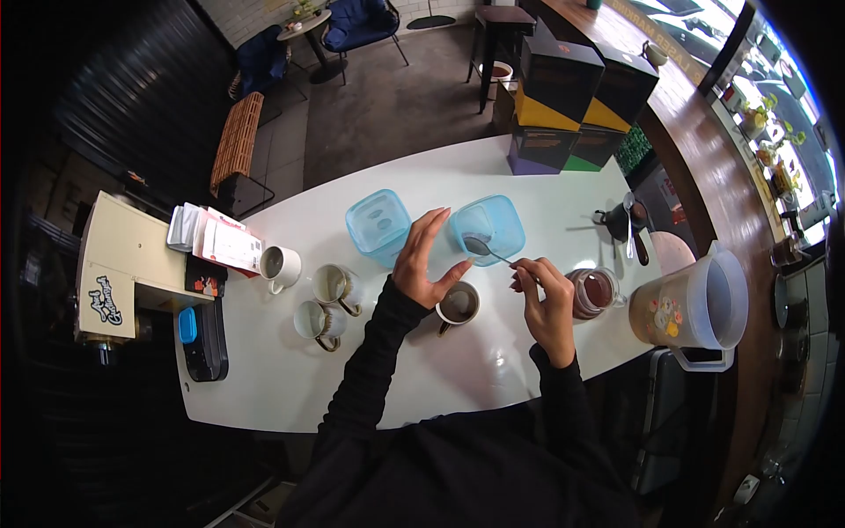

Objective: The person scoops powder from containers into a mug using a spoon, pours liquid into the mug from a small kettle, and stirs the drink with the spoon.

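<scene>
My right hand (547,304) grips the handle of a metal spoon (495,255), whose bowl is over the near edge of a blue plastic container (512,227). White contents show inside that container. My left hand (424,262) has its fingers spread and holds nothing. It is just left of the container, above and beside a mug (459,303) with a pale patch inside. A second blue container (378,223) stands behind my left hand, to its left.
Several mugs, one white (280,267), stand left. A glass jar (594,293) with reddish-brown contents and a large plastic pitcher (691,304) are right. Stacked dark boxes (560,79) sit at the back. A cream machine (132,255) is far left on the white table (264,387).
</scene>
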Tool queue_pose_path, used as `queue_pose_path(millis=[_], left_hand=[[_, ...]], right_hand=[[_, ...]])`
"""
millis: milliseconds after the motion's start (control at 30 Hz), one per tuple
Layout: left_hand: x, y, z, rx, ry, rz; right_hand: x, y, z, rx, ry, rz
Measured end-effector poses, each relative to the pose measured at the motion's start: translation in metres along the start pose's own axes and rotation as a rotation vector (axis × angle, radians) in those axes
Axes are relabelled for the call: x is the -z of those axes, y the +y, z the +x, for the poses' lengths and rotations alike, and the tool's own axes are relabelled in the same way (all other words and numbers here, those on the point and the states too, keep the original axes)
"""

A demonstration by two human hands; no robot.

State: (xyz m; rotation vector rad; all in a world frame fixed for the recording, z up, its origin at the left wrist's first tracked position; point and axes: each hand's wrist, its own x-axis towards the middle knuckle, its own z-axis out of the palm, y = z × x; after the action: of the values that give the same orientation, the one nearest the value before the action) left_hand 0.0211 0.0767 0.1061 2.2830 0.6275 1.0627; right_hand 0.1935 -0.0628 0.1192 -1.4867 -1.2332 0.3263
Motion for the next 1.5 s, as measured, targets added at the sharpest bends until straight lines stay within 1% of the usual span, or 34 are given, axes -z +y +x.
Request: queue_pose_path(millis=[100,267,333,500,567,667,767,933,1300,1500], left_hand=[[-0.019,-0.014,0.004,-0.029,-0.046,0.029],[-0.026,-0.022,0.010,0.002,-0.143,-0.031],[-0.022,-0.020,0.010,0.103,-0.168,-0.083],[-0.019,-0.027,0.003,0.087,-0.166,-0.099],[-0.018,-0.025,0.000,0.082,-0.165,-0.106],[-0.022,-0.023,-0.003,0.102,-0.155,-0.127],[-0.025,-0.024,-0.006,0.078,-0.132,-0.133],[-0.026,-0.024,-0.008,0.018,-0.098,-0.093],[-0.026,-0.020,-0.010,0.031,-0.097,-0.096],[-0.027,-0.022,-0.010,-0.010,-0.075,-0.081]], right_hand=[[-0.003,0.000,-0.003,-0.002,0.003,0.020],[-0.008,0.002,-0.008,0.009,0.011,0.053],[-0.006,0.005,-0.009,0.004,0.016,0.050],[-0.007,0.007,-0.007,0.002,0.063,0.023],[-0.010,0.010,-0.005,0.030,0.108,-0.075],[-0.019,0.013,-0.003,0.068,0.123,-0.128],[-0.030,0.019,-0.003,0.072,0.110,-0.181],[-0.040,0.019,0.000,0.050,0.117,-0.162],[-0.044,0.028,0.003,-0.018,0.176,-0.141],[-0.046,0.031,0.003,-0.053,0.173,-0.114]])
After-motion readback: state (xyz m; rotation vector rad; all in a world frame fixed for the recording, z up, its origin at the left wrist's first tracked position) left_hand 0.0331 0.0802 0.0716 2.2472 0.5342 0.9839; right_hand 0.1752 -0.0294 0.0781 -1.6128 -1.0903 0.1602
